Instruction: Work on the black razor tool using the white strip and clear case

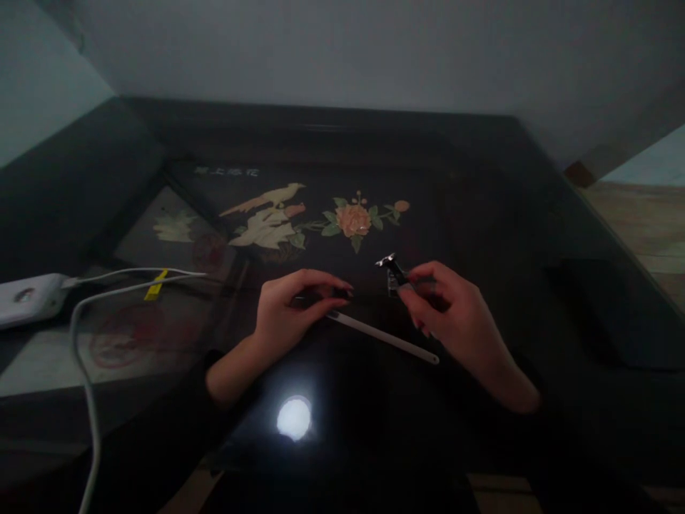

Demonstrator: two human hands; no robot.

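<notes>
My right hand [447,300] is closed around a small black-and-silver tool [397,275]. Its shiny metal head points up and to the left, and its exact kind is hard to make out in the dim light. To the left, the fingers of my left hand [294,300] pinch a small dark piece [341,293], partly hidden by the fingertips. Just below those fingertips, a slim white stick [385,337] with a hole in its right end lies slanted on the dark, glossy tabletop [342,442]; its left end is close to my left thumb.
A white power adapter [32,298] with a white cable [88,385] lies at the left, a yellow tag [156,284] on the cable. A dark flat object [615,314] rests at the right. The tabletop carries a bird-and-flower picture [353,220] and reflects a bright lamp.
</notes>
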